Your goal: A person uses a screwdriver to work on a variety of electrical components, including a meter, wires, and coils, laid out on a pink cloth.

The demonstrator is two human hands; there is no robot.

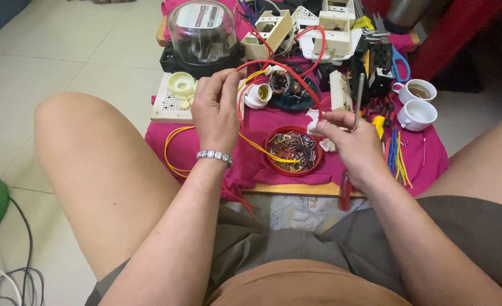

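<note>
My left hand [215,107] is closed around a looped red wire [273,65] and a yellow wire [262,150], beside a white lamp socket [258,95]. My right hand [350,144] pinches the other end of the red wire at its fingertips and also holds a screwdriver [353,141] with a dark red handle, its metal shaft pointing up. Both hands hover over a low table covered by a pink cloth [426,164]. A red round dish of screws [293,150] sits between the hands.
A glass-domed meter [202,34] on a black base stands at the back. White switch boxes [333,28], a perforated white board [168,105], two white cups [415,105], blue and yellow wire bits [397,156] and pliers crowd the table. My bare knees flank it. Cables lie on the tiled floor [18,280].
</note>
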